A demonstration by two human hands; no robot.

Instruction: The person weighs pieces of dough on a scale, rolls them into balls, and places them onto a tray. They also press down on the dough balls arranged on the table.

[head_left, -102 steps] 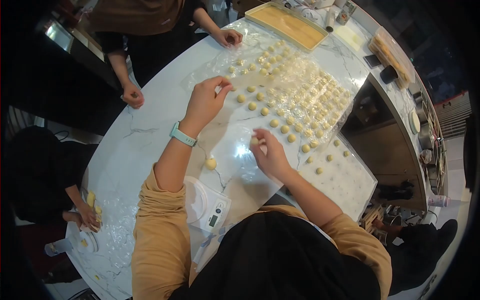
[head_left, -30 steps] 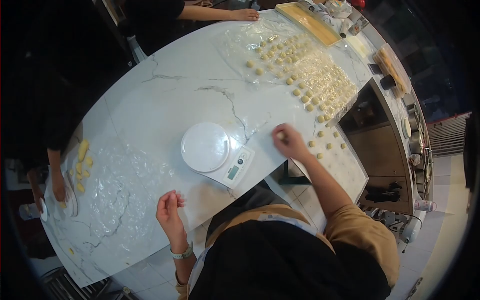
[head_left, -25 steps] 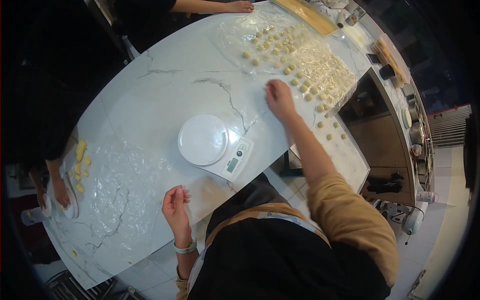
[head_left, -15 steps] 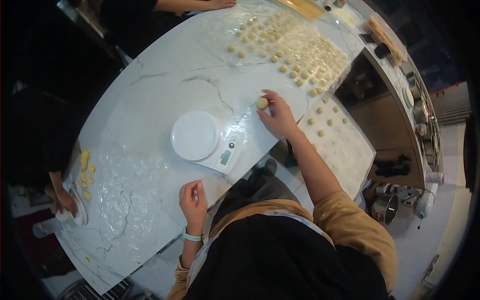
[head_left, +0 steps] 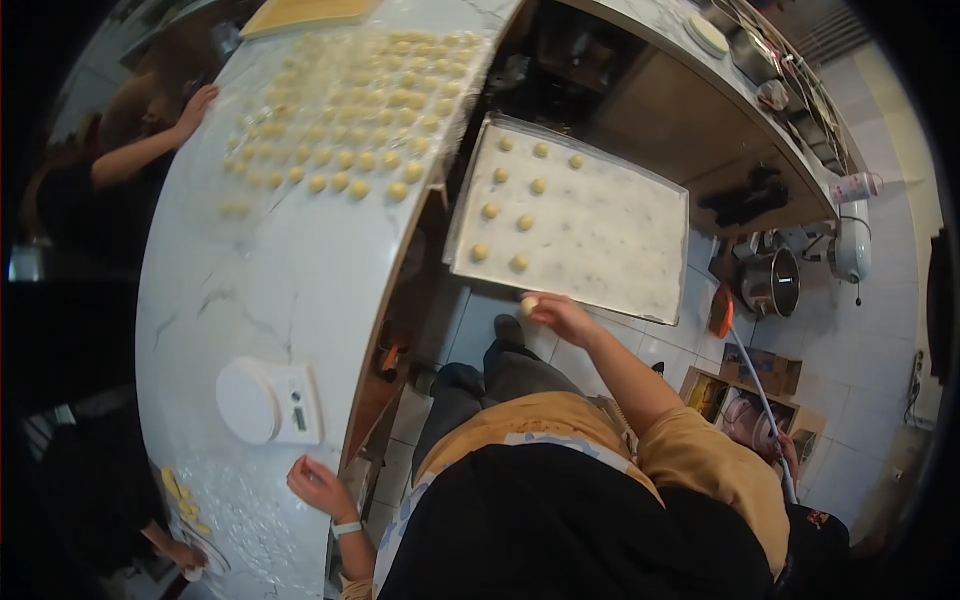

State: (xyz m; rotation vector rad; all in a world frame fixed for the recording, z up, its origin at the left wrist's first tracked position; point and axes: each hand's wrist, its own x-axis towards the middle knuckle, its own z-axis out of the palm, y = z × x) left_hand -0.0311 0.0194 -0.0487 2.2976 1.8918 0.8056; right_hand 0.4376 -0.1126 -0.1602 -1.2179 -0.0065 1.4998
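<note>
My right hand [head_left: 565,322] pinches a small pale dough ball [head_left: 530,307] just off the near edge of a large lined baking tray [head_left: 610,235]. Several dough balls [head_left: 526,223] sit in rows on the tray's left part. My left hand [head_left: 318,486] hovers by the table edge, fingers loosely bent and holding nothing visible. Close to it stands a white kitchen scale [head_left: 297,405] with a bare round platform. Many more dough balls [head_left: 360,189] lie in rows on the marble table under and around clear plastic film.
Plastic film [head_left: 255,525] and yellow pieces [head_left: 178,492] lie on the marble table [head_left: 235,300]. One person's hand [head_left: 195,112] rests at the far edge, another's [head_left: 185,553] works lower left. A mixer [head_left: 853,240] and an orange-headed broom [head_left: 722,312] stand right.
My view has turned right toward the tray. My right hand has carried the dough ball from over the table to the tray's near edge. My left hand stays near the scale.
</note>
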